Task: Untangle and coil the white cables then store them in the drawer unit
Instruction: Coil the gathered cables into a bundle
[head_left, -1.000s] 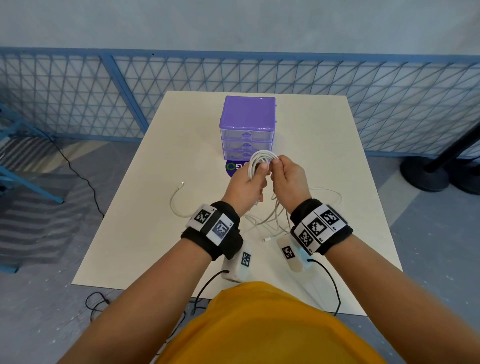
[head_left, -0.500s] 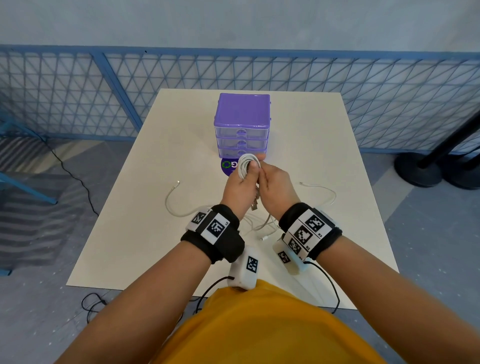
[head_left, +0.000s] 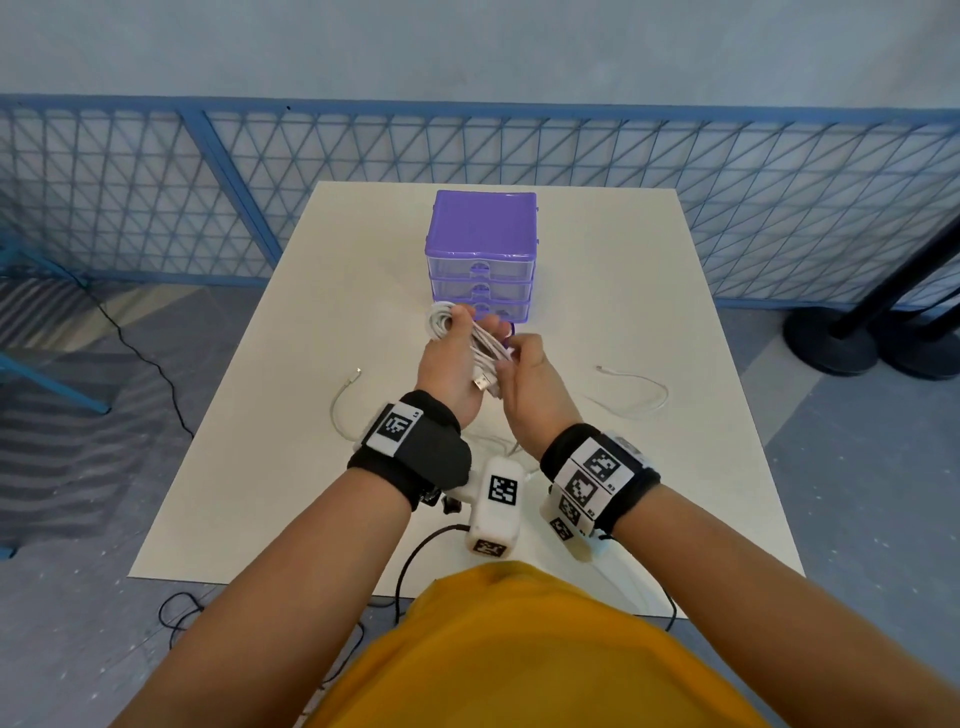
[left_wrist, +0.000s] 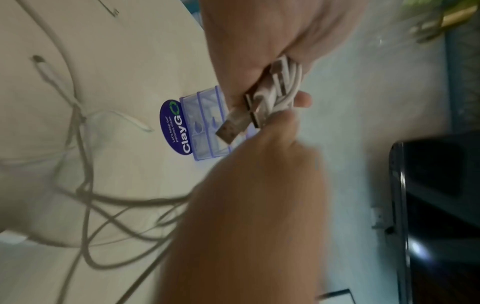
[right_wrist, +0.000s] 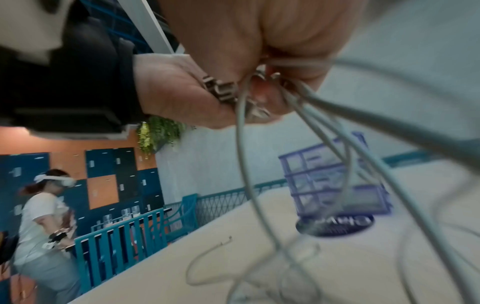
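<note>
Since earlier, coiled white cable (head_left: 470, 340) tilted flatter at frame centre; left hand (head_left: 451, 371) grips it, right hand (head_left: 530, 387) pinches it.

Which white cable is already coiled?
The coil held in both hands, left hand and right hand. The other cables lie loose on the table.

Fenced recording lab: blue mesh barrier (head_left: 675, 171), headset-wearing person (right_wrist: 44, 216), lockers (right_wrist: 111, 164).
</note>
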